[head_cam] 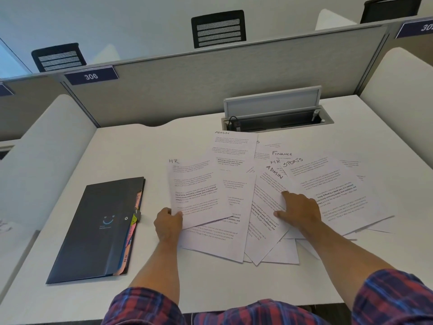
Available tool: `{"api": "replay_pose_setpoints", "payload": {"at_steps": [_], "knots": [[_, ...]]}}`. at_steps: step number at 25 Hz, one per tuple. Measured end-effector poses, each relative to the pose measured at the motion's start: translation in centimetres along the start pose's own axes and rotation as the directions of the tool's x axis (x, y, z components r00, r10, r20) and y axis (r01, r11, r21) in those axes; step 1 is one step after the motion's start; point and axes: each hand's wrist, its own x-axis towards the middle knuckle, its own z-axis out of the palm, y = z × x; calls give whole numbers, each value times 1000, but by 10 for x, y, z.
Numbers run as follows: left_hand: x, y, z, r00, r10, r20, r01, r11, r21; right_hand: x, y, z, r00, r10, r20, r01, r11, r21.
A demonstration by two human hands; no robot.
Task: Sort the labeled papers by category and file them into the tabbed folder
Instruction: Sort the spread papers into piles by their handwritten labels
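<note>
Two hands: left hand [167,223] pinches HR sheet [196,191], right hand [298,208] presses papers [264,221].

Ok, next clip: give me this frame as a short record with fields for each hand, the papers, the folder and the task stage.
left hand: left hand pinches the lower corner of the HR sheet, lifting it
right hand: right hand rests with fingers spread on the paper pile
visible labels: HR, ADMIN, FINANCE, SPORTS
folder: tabbed folder closed, flat on the desk, left of the pile
stage: sorting under way; nothing seen being filed
</note>
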Motion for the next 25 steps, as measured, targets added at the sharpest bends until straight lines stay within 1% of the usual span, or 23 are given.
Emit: {"api": "replay_pose_setpoints", "payload": {"at_steps": [2, 5, 7, 9, 11, 13, 14, 16, 18, 20, 21, 23, 25], "knots": [[3, -1, -6, 999, -19, -34, 17, 998, -58, 0, 0, 0, 1000, 4, 2, -4, 1000, 11], [9, -2, -12, 990, -125, -64, 110, 975, -194, 1, -3, -3, 1000, 15, 22, -15, 1000, -2], [10, 1, -14, 973, -230, -27, 210, 924, -320, 3, -6, -7, 998, 18, 53, -17, 1000, -12], [11, 4, -14, 955, -290, 61, 286, 849, -445, 5, -11, -12, 996, 12, 86, -10, 1000, -28], [15, 7, -15, 940, -316, 130, 338, 795, -504, 6, -17, -14, 995, 5, 100, 0, 998, -55], [18, 9, -17, 924, -353, 145, 373, 753, -542, 3, -23, -11, 995, 23, 98, -15, 997, -79], [18, 8, -16, 923, -355, 148, 375, 747, -549, 1, -25, -10, 995, 36, 90, -28, 996, -82], [15, 8, -14, 941, -304, 151, 335, 759, -559, -2, -28, -6, 999, 18, 40, -16, 998, -68], [9, 7, -10, 960, -232, 157, 280, 796, -537, -5, -32, -2, 997, -72, 4, 72, 997, -7], [3, 5, -5, 971, -149, 185, 222, 847, -483, -8, -39, 0, 986, -163, 44, 155, 978, 141], [0, 5, -3, 975, -106, 194, 185, 875, -448, -11, -44, 1, 980, -188, 71, 168, 960, 223], [-4, 6, 2, 983, -8, 181, 64, 949, -307, -15, -52, 2, 973, -205, 105, 160, 929, 332], [-9, 9, 7, 988, 70, 140, -55, 993, -108, -16, -60, 4, 976, -186, 111, 119, 887, 445]]}}
